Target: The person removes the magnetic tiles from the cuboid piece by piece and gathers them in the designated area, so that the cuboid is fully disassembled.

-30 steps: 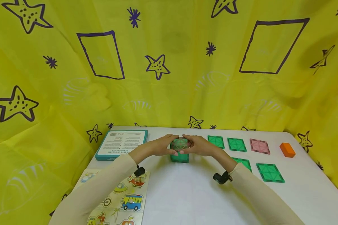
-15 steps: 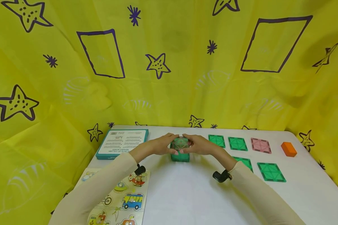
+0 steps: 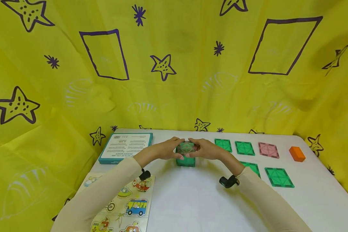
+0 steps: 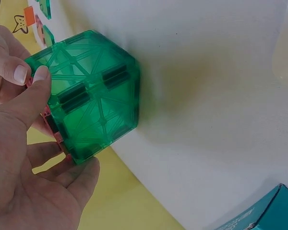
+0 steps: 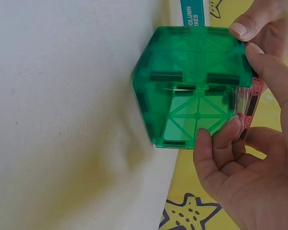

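While both hands steady the green box, the step in hand seems to be seating the pink tile across its top. The left hand grips the upper rim between thumb and fingers; the right hand grips the opposite side likewise, the thumbs close together. The box appears to rest on the table, toward the back. Next, I judge, the move calls for light, even pressure that squares the edges without buckling the walls. The head view blurs the tile's colour; both wrist views show its pink edge. Only the right wrist view looks into a seemingly open side. The head view alone shows all four loose green tiles.
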Demonstrator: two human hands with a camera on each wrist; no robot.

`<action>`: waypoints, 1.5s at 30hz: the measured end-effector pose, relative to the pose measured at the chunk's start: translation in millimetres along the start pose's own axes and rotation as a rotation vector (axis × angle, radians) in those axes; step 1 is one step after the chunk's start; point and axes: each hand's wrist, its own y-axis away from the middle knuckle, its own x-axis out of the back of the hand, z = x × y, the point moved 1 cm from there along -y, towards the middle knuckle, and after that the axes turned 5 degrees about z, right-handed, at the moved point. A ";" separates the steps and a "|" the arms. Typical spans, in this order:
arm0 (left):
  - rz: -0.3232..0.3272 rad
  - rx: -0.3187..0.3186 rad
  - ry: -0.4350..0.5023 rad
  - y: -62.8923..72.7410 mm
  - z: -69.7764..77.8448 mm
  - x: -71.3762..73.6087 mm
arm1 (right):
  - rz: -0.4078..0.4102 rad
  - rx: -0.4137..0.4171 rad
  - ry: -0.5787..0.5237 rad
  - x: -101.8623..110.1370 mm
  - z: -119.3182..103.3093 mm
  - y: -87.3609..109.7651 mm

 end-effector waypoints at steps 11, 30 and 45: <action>-0.003 0.015 0.012 0.7 3.6 1.2 | -0.006 -0.010 -0.078 0.9 1.0 -0.6; -0.003 0.028 0.004 -1.0 -0.5 -0.4 | -0.031 -0.046 -0.162 10.2 -0.2 -1.7; 0.008 0.036 0.062 -2.4 -1.3 0.8 | -0.076 -0.113 -0.616 23.8 28.9 -0.9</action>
